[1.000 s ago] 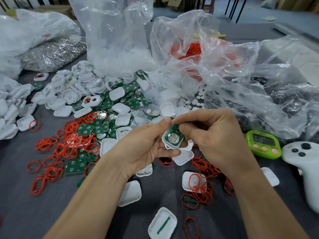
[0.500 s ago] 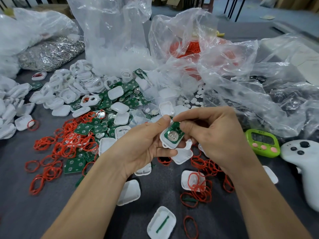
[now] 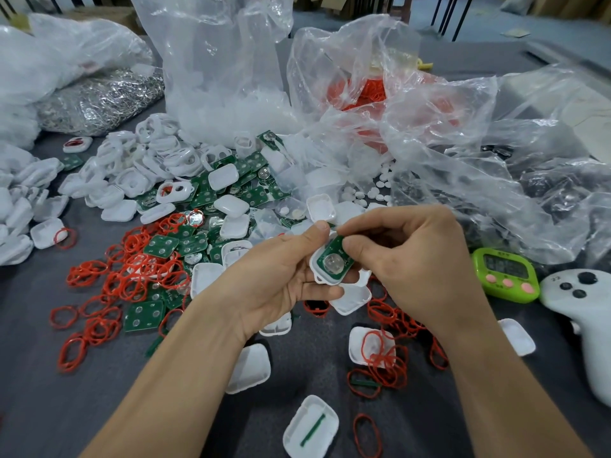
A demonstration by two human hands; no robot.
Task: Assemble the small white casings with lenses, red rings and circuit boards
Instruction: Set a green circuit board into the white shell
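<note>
Both hands meet above the grey table (image 3: pixel 39 375). Left hand (image 3: pixel 281 285) grips a white casing (image 3: pixel 319 274), thumb on its top edge. Right hand (image 3: pixel 416 262) pinches the green board (image 3: pixel 334 259), which sits tilted in that casing. Red rings (image 3: pixel 132 276), boards and casings lie scattered on the left, just beside clear bags (image 3: pixel 224 77). A green timer (image 3: pixel 504 274) sits to the right.

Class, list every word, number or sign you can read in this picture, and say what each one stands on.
No text reads clearly.
Green timer: display digits and print above them, too blurred to read.
White controller: small mark beside its buttons, too small to read.
Held circuit board: tiny white marks, unreadable.
</note>
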